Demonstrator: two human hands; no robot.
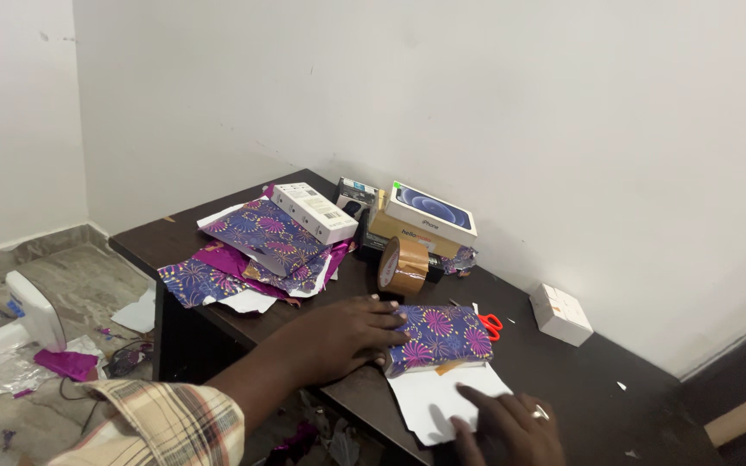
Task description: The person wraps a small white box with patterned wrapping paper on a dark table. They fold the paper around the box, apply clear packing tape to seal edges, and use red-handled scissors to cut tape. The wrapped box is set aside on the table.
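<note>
Both hands flat on the half-wrapped box

Left hand (343, 336) presses the purple-papered box (439, 336); right hand (504, 425) pins the white flap (429, 399), fingers spread, gripping nothing.

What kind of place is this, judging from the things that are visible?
Probably a room in a home, used for gift wrapping. A dark table stands in a bare corner, with purple patterned wrapping paper, a brown tape roll and red-handled scissors. Paper scraps lie on the tiled floor.

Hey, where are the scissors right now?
In the head view, the scissors lie on the dark table right of centre, red handles poking out from behind the wrapped box, just below the tape roll.
</note>
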